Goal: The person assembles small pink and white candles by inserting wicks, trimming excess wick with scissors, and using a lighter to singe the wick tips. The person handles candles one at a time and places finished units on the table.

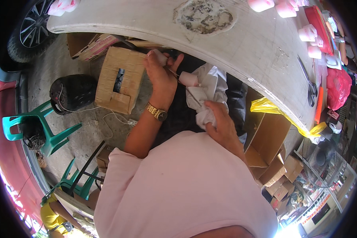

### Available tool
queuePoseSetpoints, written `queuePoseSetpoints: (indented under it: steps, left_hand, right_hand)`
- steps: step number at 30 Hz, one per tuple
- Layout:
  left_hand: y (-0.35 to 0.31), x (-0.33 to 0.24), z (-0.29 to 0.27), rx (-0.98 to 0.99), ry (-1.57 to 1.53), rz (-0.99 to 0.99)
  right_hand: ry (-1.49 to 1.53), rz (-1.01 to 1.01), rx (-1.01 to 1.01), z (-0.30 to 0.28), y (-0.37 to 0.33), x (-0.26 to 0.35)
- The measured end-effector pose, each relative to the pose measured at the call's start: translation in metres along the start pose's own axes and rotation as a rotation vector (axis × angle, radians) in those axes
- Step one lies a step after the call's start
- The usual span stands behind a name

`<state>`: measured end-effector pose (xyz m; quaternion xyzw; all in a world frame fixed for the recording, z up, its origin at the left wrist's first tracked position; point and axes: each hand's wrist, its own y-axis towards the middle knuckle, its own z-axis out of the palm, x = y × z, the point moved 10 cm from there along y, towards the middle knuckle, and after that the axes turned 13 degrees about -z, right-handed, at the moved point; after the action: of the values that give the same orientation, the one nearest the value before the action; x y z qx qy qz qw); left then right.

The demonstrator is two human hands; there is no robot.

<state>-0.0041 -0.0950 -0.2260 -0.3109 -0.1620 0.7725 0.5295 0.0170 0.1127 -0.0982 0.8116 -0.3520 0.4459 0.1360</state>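
My left hand [161, 77], with a gold watch [156, 112] on its wrist, is raised just under the table's near edge. Its fingers are closed around a short whitish cylinder [159, 58] that looks like a candle. Beside it, a pale pink candle [189, 79] lies against a crumpled white cloth [211, 85] over my lap. A thin pale string runs between that candle and my left hand. My right hand [219, 119] grips the lower part of the cloth, thumb on top. A thin dark line crosses the cloth; I cannot make out what it is.
The white table [146, 18] holds pink candles [308, 33], scissors [308, 81] and a pink plastic bag [338, 89]. Left stand a cardboard box [121, 79], a black speaker-like case [72, 93] and a green stool [47, 127]. Right are cardboard boxes [269, 139] and a fan [323, 156].
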Motion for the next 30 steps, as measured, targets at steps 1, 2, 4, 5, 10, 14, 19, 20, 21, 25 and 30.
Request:
queuePoseSetpoints:
  steps: [1, 2, 4, 5, 10, 14, 19, 20, 21, 25, 30]
  left_hand:
    - [-0.001, 0.004, -0.003, -0.047, -0.023, -0.045]
    - [-0.003, 0.007, 0.005, 0.014, -0.040, -0.071]
    - [-0.005, 0.015, 0.014, 0.042, -0.086, -0.183]
    - [-0.007, 0.021, 0.021, 0.063, -0.056, -0.207]
    - [-0.013, 0.066, 0.041, 0.078, 0.182, -0.309]
    - [-0.005, 0.074, 0.037, 0.081, 0.226, -0.280]
    - [0.014, 0.046, 0.022, -0.022, 0.115, -0.139]
    - [0.016, 0.040, 0.021, -0.022, 0.111, -0.100]
    - [0.017, 0.035, 0.022, -0.017, 0.130, -0.072]
    - [0.018, 0.029, 0.019, -0.033, 0.137, -0.005]
    - [0.020, 0.032, 0.018, -0.026, 0.155, -0.003]
  right_hand:
    - [-0.045, 0.058, -0.014, -0.004, -0.002, -0.006]
    - [-0.062, 0.059, -0.006, -0.007, -0.004, -0.006]
    - [-0.102, 0.076, -0.003, -0.015, -0.010, -0.006]
    - [-0.096, 0.150, 0.005, -0.019, -0.016, -0.011]
    - [0.076, 0.292, -0.107, -0.037, -0.040, -0.013]
    - [0.091, 0.259, -0.073, -0.043, -0.053, -0.015]
    - [0.642, 0.389, -0.368, -0.058, -0.097, -0.041]
    - [0.785, 0.319, -0.388, -0.058, -0.098, -0.039]
    - [0.926, 0.212, -0.418, -0.059, -0.096, -0.035]
    - [0.837, 0.062, -0.391, -0.063, -0.095, -0.021]
    - [0.141, 0.115, -0.121, -0.052, -0.070, -0.006]
